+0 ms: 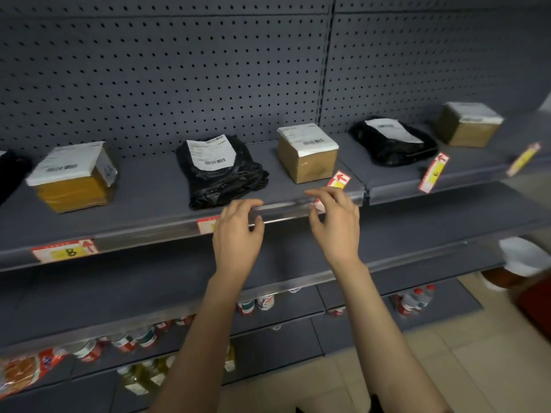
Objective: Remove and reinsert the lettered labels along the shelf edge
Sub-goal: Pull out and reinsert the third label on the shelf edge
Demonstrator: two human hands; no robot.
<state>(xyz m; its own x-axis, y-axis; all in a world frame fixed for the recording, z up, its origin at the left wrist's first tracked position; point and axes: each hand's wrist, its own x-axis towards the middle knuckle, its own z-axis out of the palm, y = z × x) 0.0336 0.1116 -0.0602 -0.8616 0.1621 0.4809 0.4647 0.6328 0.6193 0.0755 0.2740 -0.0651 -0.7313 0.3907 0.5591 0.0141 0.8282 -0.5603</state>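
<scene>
Clear plastic strip (280,208): it runs along the front lip of the grey shelf (143,189) and serves as the channel that grips each label by its edges.
Label B (64,250): seated flat in the strip, well off at 9 o'clock from the hands; it looks finished or untouched.
Middle label (205,225): seated in the strip, its right end hidden behind the left hand.
Tilted label (335,183): red and white with a yellow patch, standing up out of the channel at an angle, so it reads as pulled free and waiting to go back in; its letter is hidden.
Left hand (237,234): fingers curled loosely over the strip's top edge, thumb below, holding nothing; probably steadying the strip.
Right hand (335,222): fingers spread and bent, with no firm pinch visible; the tilted label lies just behind the fingertips, at 12 o'clock from the knuckles.
Further labels (433,172): two more lean out of the next shelf's strip at 2 o'clock.
</scene>
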